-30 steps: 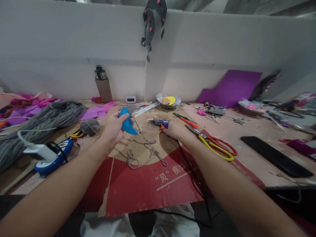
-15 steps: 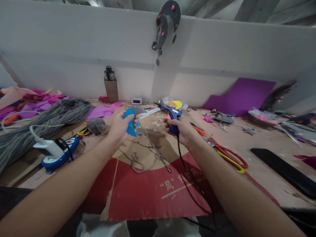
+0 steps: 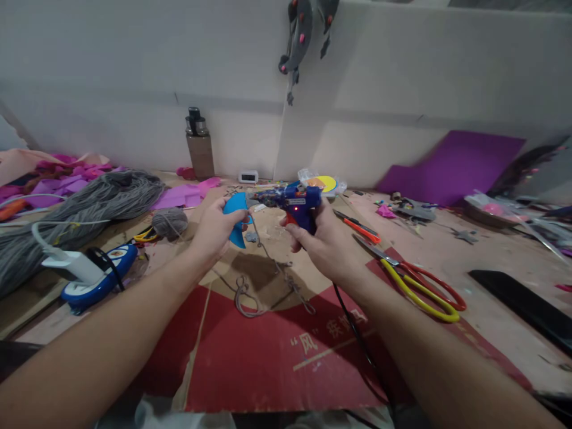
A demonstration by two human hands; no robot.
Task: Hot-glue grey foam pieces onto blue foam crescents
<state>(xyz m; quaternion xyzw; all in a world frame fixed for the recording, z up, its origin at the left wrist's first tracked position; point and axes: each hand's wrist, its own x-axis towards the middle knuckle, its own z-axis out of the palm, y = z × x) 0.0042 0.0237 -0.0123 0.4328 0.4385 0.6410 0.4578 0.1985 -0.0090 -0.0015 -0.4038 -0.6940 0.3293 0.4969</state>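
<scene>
My left hand [image 3: 218,226] pinches a curved blue felt piece [image 3: 236,219]; a grey string [image 3: 268,255] hangs from beside it down to the cardboard. In my right hand [image 3: 315,232] is a blue glue gun [image 3: 298,205], held by its handle with a small red light showing. Its nozzle points left, close to the blue felt; whether they touch cannot be made out. A black cord [image 3: 353,328] runs down from the gun. Below both hands lies a red and tan cardboard sheet [image 3: 250,369], with looped string on it and a small grey piece [image 3: 251,237] beyond.
Red-and-yellow scissors [image 3: 417,283], an orange cutter [image 3: 360,227] and a black slab [image 3: 518,301] lie right. To the left are grey yarn [image 3: 89,205], a yarn ball [image 3: 170,223] and a blue power strip [image 3: 107,277]. Purple felt [image 3: 465,167] leans at the wall.
My right hand has turned the glue gun so its nozzle points left and has brought it nearer the blue felt. My left hand still holds the felt. The view has tilted down slightly.
</scene>
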